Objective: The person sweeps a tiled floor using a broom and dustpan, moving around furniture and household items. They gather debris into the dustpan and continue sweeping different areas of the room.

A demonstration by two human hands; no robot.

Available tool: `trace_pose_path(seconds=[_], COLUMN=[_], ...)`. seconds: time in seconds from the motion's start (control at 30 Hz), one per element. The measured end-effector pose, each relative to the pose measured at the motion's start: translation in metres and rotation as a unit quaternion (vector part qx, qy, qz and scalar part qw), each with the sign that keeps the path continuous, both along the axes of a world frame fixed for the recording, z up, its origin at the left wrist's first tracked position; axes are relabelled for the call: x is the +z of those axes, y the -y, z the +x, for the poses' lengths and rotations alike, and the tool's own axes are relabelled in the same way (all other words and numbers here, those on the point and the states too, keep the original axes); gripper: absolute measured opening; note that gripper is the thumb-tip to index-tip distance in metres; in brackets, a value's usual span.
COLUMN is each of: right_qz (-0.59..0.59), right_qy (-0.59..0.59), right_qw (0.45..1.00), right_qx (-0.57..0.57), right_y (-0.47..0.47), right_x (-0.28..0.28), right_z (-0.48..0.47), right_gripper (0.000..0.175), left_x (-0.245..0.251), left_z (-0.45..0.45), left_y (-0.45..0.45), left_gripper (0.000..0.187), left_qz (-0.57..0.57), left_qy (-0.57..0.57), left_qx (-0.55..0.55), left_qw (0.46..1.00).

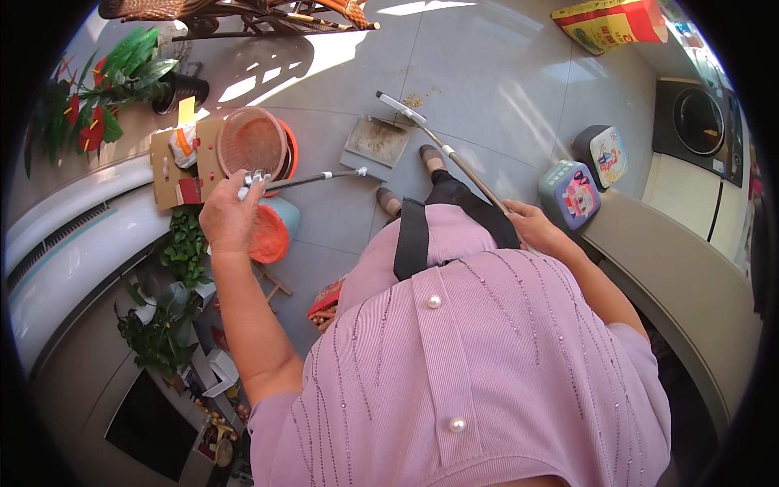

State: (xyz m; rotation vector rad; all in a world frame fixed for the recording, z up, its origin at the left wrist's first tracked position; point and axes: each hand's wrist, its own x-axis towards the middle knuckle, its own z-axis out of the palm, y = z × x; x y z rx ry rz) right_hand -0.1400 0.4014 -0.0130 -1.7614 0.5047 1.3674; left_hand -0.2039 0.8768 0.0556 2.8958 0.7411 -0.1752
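Note:
My left hand is closed around the upper end of a long-handled dustpan's pole. The dustpan's pan, grey and stained brown inside, rests on the tiles before my feet. In my right hand is the metal handle of a floor broom, slanting away from my body. Its narrow white head lies on the floor beyond the pan, to the right of it. Small yellowish-brown crumbs lie scattered just past the head, apart from the pan.
To the left stand a pink plastic basket, a cardboard box and an orange-red basin. Two printed stools sit at the right, near a front-loading washing machine. A wicker chair and a yellow-red sack are farther off.

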Motion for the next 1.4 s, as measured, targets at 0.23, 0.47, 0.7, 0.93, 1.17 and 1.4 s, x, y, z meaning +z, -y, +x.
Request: trace_pose_path(seconds=[0.23, 0.47, 0.7, 0.93, 1.17, 1.4], right_qz=[0.020, 0.001, 0.112, -0.009, -0.069, 0.063], right_qy=[0.005, 0.020, -0.035, 0.021, 0.007, -0.028], right_qw=[0.999, 1.000, 0.993, 1.000, 0.998, 0.995], right_qx=[-0.037, 0.013, -0.013, 0.003, 0.010, 0.070], right_y=[0.014, 0.010, 0.011, 0.004, -0.005, 0.012], right_x=[0.003, -0.009, -0.009, 0.013, 0.000, -0.031], right_z=[-0.009, -0.006, 0.003, 0.004, 0.023, -0.001], right_gripper=[0.059, 0.053, 0.050, 0.055, 0.061, 0.057], left_x=[-0.001, -0.003, 0.001, -0.002, 0.002, 0.001], left_z=[-0.001, 0.003, 0.006, 0.002, 0.006, 0.005], left_y=[-0.002, -0.002, 0.003, -0.002, 0.004, 0.002], left_gripper=[0.037, 0.037, 0.039, 0.038, 0.039, 0.039], left_qz=[0.001, -0.003, -0.001, -0.002, -0.005, -0.005], left_qy=[-0.003, 0.014, -0.016, 0.018, 0.005, 0.006], left_qx=[-0.005, -0.007, 0.012, -0.002, 0.002, 0.003], left_qw=[1.000, 1.000, 1.000, 1.000, 1.000, 1.000])
